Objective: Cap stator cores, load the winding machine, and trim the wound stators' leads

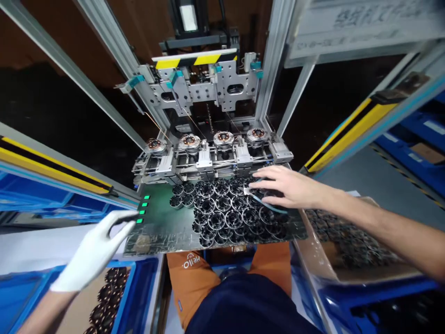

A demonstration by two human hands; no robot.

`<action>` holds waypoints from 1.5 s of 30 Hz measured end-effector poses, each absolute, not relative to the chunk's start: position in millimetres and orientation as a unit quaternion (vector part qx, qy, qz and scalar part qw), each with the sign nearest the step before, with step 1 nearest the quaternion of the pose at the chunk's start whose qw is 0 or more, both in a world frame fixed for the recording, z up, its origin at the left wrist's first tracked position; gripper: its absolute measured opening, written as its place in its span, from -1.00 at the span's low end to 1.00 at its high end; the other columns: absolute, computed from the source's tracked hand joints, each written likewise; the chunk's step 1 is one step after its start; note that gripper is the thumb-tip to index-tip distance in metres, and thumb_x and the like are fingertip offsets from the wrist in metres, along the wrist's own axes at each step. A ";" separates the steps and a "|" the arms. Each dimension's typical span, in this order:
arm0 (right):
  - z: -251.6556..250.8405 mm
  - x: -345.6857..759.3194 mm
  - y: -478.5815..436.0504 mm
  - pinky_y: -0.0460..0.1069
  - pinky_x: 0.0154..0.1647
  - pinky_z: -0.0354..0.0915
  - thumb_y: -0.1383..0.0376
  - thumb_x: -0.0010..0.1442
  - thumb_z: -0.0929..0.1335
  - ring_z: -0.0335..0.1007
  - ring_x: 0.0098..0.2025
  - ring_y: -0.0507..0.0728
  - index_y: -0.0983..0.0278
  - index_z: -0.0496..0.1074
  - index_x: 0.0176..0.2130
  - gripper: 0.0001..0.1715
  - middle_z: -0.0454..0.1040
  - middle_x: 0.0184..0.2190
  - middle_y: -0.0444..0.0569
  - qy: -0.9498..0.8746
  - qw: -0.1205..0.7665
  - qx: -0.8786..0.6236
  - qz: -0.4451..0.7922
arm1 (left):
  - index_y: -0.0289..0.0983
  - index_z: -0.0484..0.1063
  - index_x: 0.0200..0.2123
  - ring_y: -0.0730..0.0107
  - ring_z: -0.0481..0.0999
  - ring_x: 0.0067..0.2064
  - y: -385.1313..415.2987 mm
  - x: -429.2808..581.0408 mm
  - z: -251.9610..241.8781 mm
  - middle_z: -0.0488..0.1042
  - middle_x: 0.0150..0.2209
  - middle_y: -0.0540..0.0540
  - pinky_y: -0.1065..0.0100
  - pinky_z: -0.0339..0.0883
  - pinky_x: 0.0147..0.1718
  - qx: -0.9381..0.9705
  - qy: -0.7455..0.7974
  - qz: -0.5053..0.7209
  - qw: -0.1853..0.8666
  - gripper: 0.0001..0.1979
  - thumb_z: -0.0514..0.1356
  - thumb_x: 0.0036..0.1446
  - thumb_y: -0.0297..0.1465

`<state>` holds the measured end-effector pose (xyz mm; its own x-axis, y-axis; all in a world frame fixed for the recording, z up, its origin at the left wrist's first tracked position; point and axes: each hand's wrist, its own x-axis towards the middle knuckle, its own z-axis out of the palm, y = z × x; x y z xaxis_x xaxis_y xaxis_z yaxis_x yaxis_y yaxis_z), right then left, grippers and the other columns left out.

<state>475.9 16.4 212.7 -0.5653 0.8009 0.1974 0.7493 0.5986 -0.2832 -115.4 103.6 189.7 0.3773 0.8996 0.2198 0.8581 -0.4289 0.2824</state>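
Note:
My left hand (98,245), in a white glove, is at the left edge of the green-topped work plate (155,232). Its thumb and fingers are apart with nothing between them, and the fingertips are beside several green-lit buttons (142,212). Bare and with its fingers spread, my right hand (287,186) hovers over or touches a small hand tool with a light-blue handle (266,204) and a pale metal head. Whether the fingers touch that tool is hard to see. Beneath it, black slotted ring cores (222,204), like motor stators, are stacked in rows.
Behind the plate, a winding machine (205,90) bears several copper-wound cores (223,137) on holders, with thin wires running down. A blue bin (130,283) with wound cores is at lower left. A cardboard box (314,253) of dark parts is at right. Yellow-black striped uprights (339,134) flank the station.

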 end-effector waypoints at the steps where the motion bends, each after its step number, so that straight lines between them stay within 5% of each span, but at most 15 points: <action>1: 227.0 473.3 29.4 0.45 0.45 0.47 -0.01 0.58 0.41 0.54 0.41 0.46 0.09 0.58 0.45 -0.41 0.59 0.39 0.20 -0.883 0.138 -0.442 0.077 | -0.17 0.64 0.13 0.21 0.75 0.05 120.6 -108.3 206.1 0.76 0.07 0.01 0.16 0.60 0.09 0.844 0.504 0.165 0.077 -0.25 0.04 0.48 0.33; 4: 274.0 445.1 90.9 0.30 0.12 0.62 0.04 0.53 0.44 0.72 0.03 0.38 0.11 0.63 0.39 -0.45 0.76 0.06 0.12 -0.877 0.059 -0.471 0.074 | -0.44 0.63 0.20 0.17 0.68 0.06 187.9 -77.2 250.6 0.66 0.04 -0.15 0.05 0.43 0.19 0.901 0.431 0.037 -0.042 0.00 -0.24 0.54 0.28; 5: 286.6 428.9 117.2 0.25 0.05 0.62 0.06 0.52 0.45 0.73 -0.08 0.35 0.10 0.64 0.37 -0.47 0.79 -0.04 0.06 -0.869 0.024 -0.488 0.079 | -0.54 0.61 0.22 0.14 0.67 0.06 213.5 -64.1 260.6 0.61 -0.01 -0.19 0.00 0.38 0.20 0.911 0.399 -0.028 -0.098 0.02 -0.36 0.58 0.16; 6: 295.9 410.6 144.7 0.22 0.04 0.60 0.10 0.52 0.46 0.73 -0.11 0.31 0.09 0.64 0.36 -0.49 0.80 -0.08 0.01 -0.856 0.000 -0.511 0.084 | -0.56 0.59 0.26 0.08 0.64 0.15 239.1 -50.2 267.3 0.58 0.05 -0.23 -0.03 0.30 0.26 0.915 0.386 -0.050 -0.109 -0.10 -0.27 0.63 0.05; 9: 300.6 355.3 222.8 0.19 0.20 0.56 0.17 0.54 0.45 0.73 0.01 0.29 0.16 0.62 0.36 -0.52 0.79 0.01 0.03 -0.837 -0.017 -0.543 0.066 | -0.44 0.56 0.34 -0.17 0.54 0.24 306.0 -10.3 267.1 0.56 0.21 -0.42 -0.05 0.35 0.26 0.904 0.405 -0.042 -0.133 -0.45 0.25 0.51 -0.16; 14: 266.7 308.0 296.8 0.27 0.25 0.61 0.04 0.56 0.51 0.66 0.16 0.26 0.26 0.60 0.22 -0.57 0.66 0.19 0.11 -0.783 -0.078 -0.615 0.046 | -0.22 0.60 0.38 -0.15 0.55 0.23 366.2 16.0 231.6 0.57 0.30 -0.35 0.04 0.46 0.15 0.902 0.414 -0.032 -0.118 -0.50 0.30 0.46 -0.22; 23: 285.8 297.8 308.2 0.25 0.19 0.57 0.19 0.47 0.53 0.68 0.11 0.35 0.21 0.70 -0.05 -0.85 0.74 -0.01 0.07 -0.791 -0.058 -0.608 0.021 | -0.13 0.77 0.00 -0.06 0.53 0.28 387.6 0.2 216.7 0.67 0.23 -0.15 0.05 0.44 0.24 0.909 0.408 0.058 -0.059 -0.72 0.26 0.46 -0.19; 27: 304.9 286.0 319.6 0.21 0.16 0.57 0.15 0.49 0.51 0.72 0.06 0.35 0.17 0.73 0.07 -0.75 0.78 -0.05 0.06 -0.791 -0.045 -0.607 0.061 | -0.15 0.67 0.26 -0.11 0.50 0.34 397.7 -19.9 239.6 0.60 0.34 -0.20 0.00 0.41 0.32 0.881 0.463 0.087 -0.045 -0.51 0.19 0.51 -0.04; 30: 291.2 270.8 333.2 0.17 0.02 0.64 0.07 0.48 0.55 0.74 -0.13 0.26 0.26 0.72 0.07 -0.64 0.76 -0.19 0.05 -0.764 -0.121 -0.617 0.144 | -0.12 0.65 0.34 -0.32 0.47 0.37 404.0 -26.7 248.9 0.55 0.39 -0.25 -0.14 0.37 0.36 0.872 0.487 0.039 -0.037 -0.26 0.34 0.29 0.20; 34: 260.4 243.1 350.0 0.16 0.05 0.68 0.08 0.54 0.53 0.70 -0.03 0.19 0.31 0.62 0.13 -0.62 0.70 0.02 0.04 -0.705 -0.236 -0.634 0.211 | -0.17 0.78 0.13 -0.44 0.38 0.45 411.7 -7.7 234.3 0.53 0.41 -0.31 -0.16 0.27 0.46 0.868 0.491 -0.066 -0.016 -0.16 0.41 0.07 0.36; 39: 268.6 224.2 355.1 0.18 0.09 0.68 0.10 0.55 0.53 0.69 0.04 0.22 0.30 0.61 0.17 -0.62 0.67 0.10 0.05 -0.657 -0.287 -0.657 0.232 | -0.35 0.49 0.47 -0.55 0.42 0.44 418.4 18.9 228.3 0.41 0.45 -0.58 -0.21 0.39 0.40 0.824 0.553 -0.128 0.009 0.31 0.34 -0.05 0.53; 43: 316.0 229.3 341.2 0.09 0.07 0.64 0.05 0.63 0.44 0.73 -0.05 0.20 0.41 0.66 -0.01 -0.56 0.72 -0.13 0.05 -0.659 -0.260 -0.671 0.221 | -0.39 0.21 0.63 -0.55 0.37 0.50 411.6 8.3 267.3 0.23 0.53 -0.60 -0.19 0.36 0.42 0.807 0.583 -0.098 -0.013 0.40 0.25 0.07 0.55; 45: 336.8 226.1 327.7 0.10 0.06 0.63 -0.06 0.66 0.36 0.75 -0.06 0.24 0.44 0.66 -0.07 -0.39 0.71 -0.23 0.08 -0.672 -0.235 -0.671 0.206 | -0.44 0.32 0.55 -0.50 0.37 0.50 400.0 -9.9 288.7 0.27 0.50 -0.51 -0.16 0.31 0.42 0.820 0.566 -0.075 -0.046 0.22 0.15 0.27 0.47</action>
